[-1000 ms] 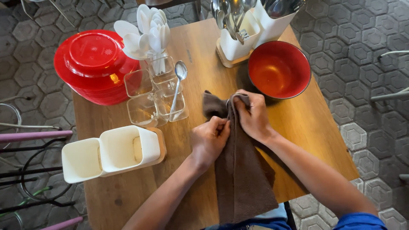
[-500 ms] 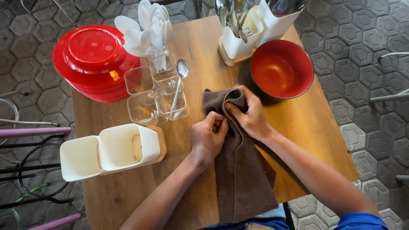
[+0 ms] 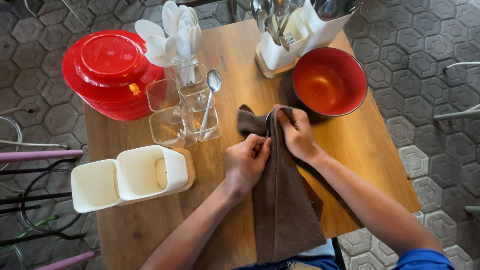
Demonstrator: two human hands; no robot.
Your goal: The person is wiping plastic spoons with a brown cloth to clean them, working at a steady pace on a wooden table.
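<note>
Both hands close on a dark brown cloth point(image 3: 285, 205) draped over the wooden table point(image 3: 360, 145) edge: the left hand point(image 3: 245, 162) pinches its fold, the right hand point(image 3: 296, 134) wraps something small, seemingly rubbing it, beside a red bowl point(image 3: 330, 81).

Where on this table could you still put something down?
Bare wood shows between the white holder and the brown cloth, and on the table below the red bowl. The far side is crowded: red stack, clear containers, cutlery holder.
</note>
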